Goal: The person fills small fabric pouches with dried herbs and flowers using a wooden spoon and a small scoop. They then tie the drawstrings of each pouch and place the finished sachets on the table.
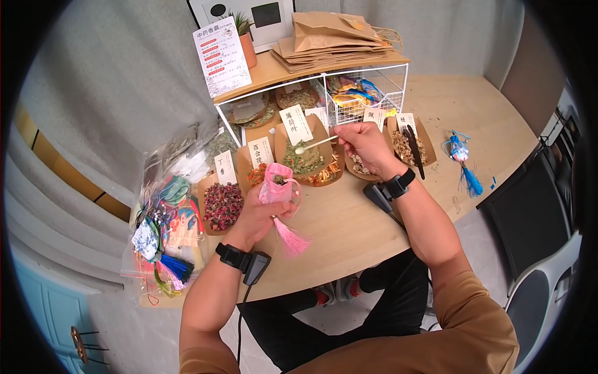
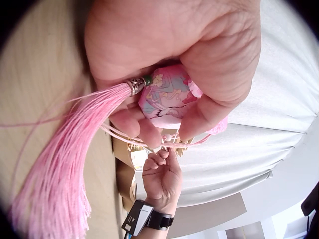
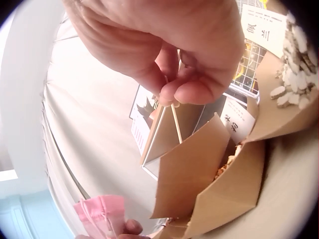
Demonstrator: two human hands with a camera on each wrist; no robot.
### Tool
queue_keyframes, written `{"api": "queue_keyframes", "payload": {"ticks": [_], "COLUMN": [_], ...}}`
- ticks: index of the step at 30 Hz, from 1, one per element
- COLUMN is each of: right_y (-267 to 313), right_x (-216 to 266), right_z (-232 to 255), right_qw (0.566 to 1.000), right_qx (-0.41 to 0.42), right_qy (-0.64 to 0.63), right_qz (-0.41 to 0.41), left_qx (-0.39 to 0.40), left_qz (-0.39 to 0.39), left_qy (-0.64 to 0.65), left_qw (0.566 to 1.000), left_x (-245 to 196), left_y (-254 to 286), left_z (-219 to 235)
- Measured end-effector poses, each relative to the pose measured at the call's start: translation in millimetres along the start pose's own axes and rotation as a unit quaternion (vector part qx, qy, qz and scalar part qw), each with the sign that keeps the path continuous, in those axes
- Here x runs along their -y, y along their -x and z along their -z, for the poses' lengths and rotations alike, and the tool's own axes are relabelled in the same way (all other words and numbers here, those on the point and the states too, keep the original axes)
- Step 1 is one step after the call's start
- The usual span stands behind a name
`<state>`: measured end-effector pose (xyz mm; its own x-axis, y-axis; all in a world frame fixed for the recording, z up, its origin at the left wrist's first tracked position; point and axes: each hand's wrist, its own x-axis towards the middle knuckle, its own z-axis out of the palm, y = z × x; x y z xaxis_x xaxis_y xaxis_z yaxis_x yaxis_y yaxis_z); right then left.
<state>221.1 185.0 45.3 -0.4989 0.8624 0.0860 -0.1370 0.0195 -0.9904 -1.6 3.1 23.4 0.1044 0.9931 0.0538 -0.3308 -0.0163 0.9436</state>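
Left hand (image 2: 154,37) fingers, nearest their wrist camera, curl round a pink printed drawstring sachet (image 1: 274,192), held mouth-up above the worktop (image 1: 330,218), its tassel (image 1: 289,237) trailing from the base. Light, soft and perhaps slippery, it is probably best gripped round the body, beneath the mouth. The right hand (image 1: 367,148) pinches a slim spoon (image 1: 321,143), likely stiff but easily tipped, by its handle end; its bowl is at the crushed green leaves (image 1: 305,164).

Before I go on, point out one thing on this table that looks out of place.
A small blue scrap lies loose near the table's right edge, beside the blue tasselled sachet, perhaps a stray offcut.
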Motion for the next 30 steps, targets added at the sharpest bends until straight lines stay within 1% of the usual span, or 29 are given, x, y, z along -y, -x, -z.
{"api": "queue_keyframes", "payload": {"ticks": [9, 13, 21, 24, 27, 30], "right_y": [-2, -3, -7, -9, -8, -5], "right_x": [-3, -6, -15, -15, -17, -13], "right_z": [-1, 0, 1, 3, 2, 1], "right_qw": [0.997, 0.994, 0.988, 0.986, 0.989, 0.992], "right_qx": [-0.033, -0.031, -0.047, -0.038, -0.031, -0.012], "right_qy": [0.074, 0.099, 0.144, 0.159, 0.139, 0.126], "right_qz": [0.009, 0.021, 0.037, 0.023, 0.038, -0.008], "left_qx": [-0.006, 0.009, -0.001, 0.008, 0.01, 0.007], "left_qz": [0.0, -0.002, 0.001, -0.001, 0.002, 0.003], "left_qy": [0.003, 0.01, 0.01, 0.012, 0.013, 0.014], "left_qw": [1.0, 1.0, 1.0, 1.0, 1.0, 1.0], "left_x": [2, 0, 1, -1, 0, 1], "left_y": [0, 0, 0, -1, -1, -1], "left_z": [2, 2, 2, 0, 1, 3]}}
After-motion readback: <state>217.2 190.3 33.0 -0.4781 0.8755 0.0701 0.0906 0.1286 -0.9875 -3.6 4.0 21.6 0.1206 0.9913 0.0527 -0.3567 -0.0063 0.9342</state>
